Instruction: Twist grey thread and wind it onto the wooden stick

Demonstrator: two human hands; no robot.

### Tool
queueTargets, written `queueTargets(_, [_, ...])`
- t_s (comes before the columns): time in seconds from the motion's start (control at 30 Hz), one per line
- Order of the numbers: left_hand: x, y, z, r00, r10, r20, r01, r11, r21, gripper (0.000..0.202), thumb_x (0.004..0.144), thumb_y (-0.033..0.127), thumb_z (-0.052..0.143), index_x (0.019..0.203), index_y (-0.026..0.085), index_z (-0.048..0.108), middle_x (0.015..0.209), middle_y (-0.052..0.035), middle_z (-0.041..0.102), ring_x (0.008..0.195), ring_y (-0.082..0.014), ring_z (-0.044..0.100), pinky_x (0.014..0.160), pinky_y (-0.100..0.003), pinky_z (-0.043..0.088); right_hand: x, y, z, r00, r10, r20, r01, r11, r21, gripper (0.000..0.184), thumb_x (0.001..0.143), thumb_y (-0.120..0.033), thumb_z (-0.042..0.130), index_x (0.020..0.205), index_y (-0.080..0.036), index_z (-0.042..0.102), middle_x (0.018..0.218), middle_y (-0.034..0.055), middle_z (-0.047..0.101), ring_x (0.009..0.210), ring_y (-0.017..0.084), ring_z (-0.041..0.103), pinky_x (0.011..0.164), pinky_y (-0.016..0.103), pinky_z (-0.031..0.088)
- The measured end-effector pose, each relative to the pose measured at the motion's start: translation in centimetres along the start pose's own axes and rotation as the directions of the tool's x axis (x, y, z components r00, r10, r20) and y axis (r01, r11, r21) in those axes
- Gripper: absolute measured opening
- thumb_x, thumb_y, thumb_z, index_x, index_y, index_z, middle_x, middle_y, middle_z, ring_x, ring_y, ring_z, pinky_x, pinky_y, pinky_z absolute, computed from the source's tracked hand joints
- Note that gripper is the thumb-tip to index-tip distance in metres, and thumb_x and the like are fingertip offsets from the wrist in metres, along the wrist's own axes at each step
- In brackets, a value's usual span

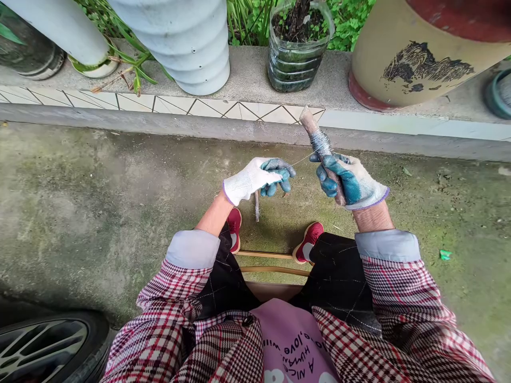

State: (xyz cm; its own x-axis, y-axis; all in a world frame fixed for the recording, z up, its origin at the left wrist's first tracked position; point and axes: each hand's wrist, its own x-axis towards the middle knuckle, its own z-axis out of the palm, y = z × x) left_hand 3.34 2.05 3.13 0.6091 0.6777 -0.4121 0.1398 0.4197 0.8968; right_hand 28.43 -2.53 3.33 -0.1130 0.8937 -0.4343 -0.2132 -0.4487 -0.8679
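Note:
Both my hands wear white gloves with blue-coated fingers. My right hand (351,181) is closed round a wooden stick (315,133) held nearly upright, its upper part wound with thin grey wire. A thin strand (300,158) runs from the winding to my left hand (259,178), whose fingers are pinched shut on it. A short grey end (257,206) hangs down below the left hand. I sit on a wooden stool (271,266), with my red shoes (308,242) on the ground below the hands.
A low tiled concrete ledge (247,80) runs across ahead, holding a white ribbed pipe (187,42), a cut plastic bottle planter (299,48) and a large beige pot (415,53). Mossy concrete ground (99,202) lies around me. A car tyre (48,340) sits at lower left.

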Motion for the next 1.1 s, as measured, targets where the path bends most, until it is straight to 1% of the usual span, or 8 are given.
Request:
queueTargets(0.17, [-0.09, 0.07, 0.28, 1.0, -0.03, 0.011, 0.03, 1.0, -0.004, 0.027, 0.09, 0.022, 0.073, 0.113, 0.009, 0.076, 0.077, -0.0069, 0.078, 0.042, -0.0046, 0.053, 0.042, -0.019, 0.04, 0.18, 0.1, -0.26, 1.0, 0.002, -0.002, -0.002, 1.0, -0.001, 0.045, 0.077, -0.048, 0.089, 0.106, -0.017, 0.074, 0.065, -0.003, 0.056, 0.043, 0.008, 0.04, 0.036, 0.025, 0.027])
queueTargets(0.3, [-0.15, 0.18, 0.6, 0.999, -0.027, -0.018, 0.027, 0.999, -0.02, 0.037, 0.091, 0.017, 0.07, 0.127, 0.01, 0.071, 0.07, -0.0027, 0.075, 0.039, -0.0045, 0.052, 0.041, -0.018, 0.038, 0.18, 0.08, -0.27, 1.0, -0.002, -0.017, 0.002, 1.0, -0.011, 0.045, 0.077, -0.049, 0.089, 0.105, -0.017, 0.075, 0.065, -0.0027, 0.056, 0.043, 0.008, 0.04, 0.036, 0.025, 0.028])
queueTargets(0.37, [-0.14, 0.21, 0.69, 0.999, -0.028, -0.033, 0.027, 0.999, -0.023, 0.04, 0.09, 0.016, 0.07, 0.13, 0.011, 0.069, 0.069, -0.0008, 0.073, 0.04, -0.005, 0.054, 0.041, -0.017, 0.037, 0.18, 0.1, -0.28, 1.0, -0.009, -0.016, 0.009, 1.0, -0.01, 0.044, 0.077, -0.049, 0.089, 0.105, -0.017, 0.075, 0.065, -0.0025, 0.056, 0.043, 0.008, 0.041, 0.036, 0.025, 0.027])
queueTargets(0.5, [0.0, 0.07, 0.58, 0.999, -0.038, -0.034, 0.038, 0.999, -0.008, 0.025, 0.091, 0.018, 0.071, 0.116, 0.01, 0.07, 0.07, -0.0026, 0.074, 0.04, -0.0041, 0.053, 0.041, -0.017, 0.037, 0.22, 0.16, -0.33, 1.0, -0.012, -0.016, 0.012, 1.0, -0.01, 0.046, 0.077, -0.05, 0.089, 0.106, -0.016, 0.074, 0.065, -0.0024, 0.057, 0.043, 0.008, 0.041, 0.036, 0.024, 0.027])
queueTargets(0.63, [0.19, -0.19, 0.41, 0.997, -0.035, -0.069, 0.036, 0.999, 0.01, 0.014, 0.092, 0.021, 0.073, 0.101, 0.011, 0.069, 0.074, -0.005, 0.077, 0.041, -0.0037, 0.052, 0.041, -0.018, 0.036, 0.21, 0.07, -0.3, 1.0, -0.001, -0.016, 0.001, 1.0, -0.011, 0.045, 0.077, -0.049, 0.089, 0.106, -0.017, 0.074, 0.065, -0.0026, 0.056, 0.043, 0.008, 0.041, 0.036, 0.024, 0.027])
queueTargets(0.83, [0.09, -0.4, 0.34, 0.993, 0.014, -0.117, -0.014, 1.0, -0.007, 0.02, 0.089, 0.029, 0.077, 0.096, 0.012, 0.07, 0.077, -0.0071, 0.078, 0.042, -0.0043, 0.053, 0.04, -0.019, 0.034, 0.22, -0.01, -0.02, 0.999, -0.022, -0.031, 0.022, 1.0, -0.002, 0.047, 0.074, -0.049, 0.092, 0.103, -0.017, 0.074, 0.064, -0.0025, 0.057, 0.042, 0.008, 0.042, 0.035, 0.024, 0.029])
queueTargets(0.93, [-0.1, -0.4, 0.32, 0.99, 0.043, -0.132, -0.05, 0.998, -0.046, 0.026, 0.086, 0.034, 0.079, 0.098, 0.012, 0.073, 0.076, -0.0076, 0.078, 0.042, -0.0044, 0.051, 0.039, -0.019, 0.032, 0.33, 0.07, 0.17, 0.998, -0.035, -0.052, 0.035, 0.999, -0.004, 0.049, 0.073, -0.05, 0.092, 0.104, -0.017, 0.074, 0.064, -0.0028, 0.057, 0.042, 0.008, 0.042, 0.034, 0.024, 0.03])
queueTargets(1.1, [-0.13, -0.38, 0.29, 0.985, 0.085, -0.15, -0.094, 0.994, -0.054, 0.031, 0.085, 0.039, 0.08, 0.1, 0.012, 0.077, 0.071, -0.0069, 0.075, 0.039, -0.0035, 0.044, 0.038, -0.021, 0.02, 0.51, 0.18, 0.29, 0.998, -0.036, -0.059, 0.037, 0.999, 0.006, 0.052, 0.072, -0.05, 0.093, 0.105, -0.016, 0.074, 0.065, -0.0031, 0.057, 0.041, 0.007, 0.041, 0.034, 0.025, 0.03])
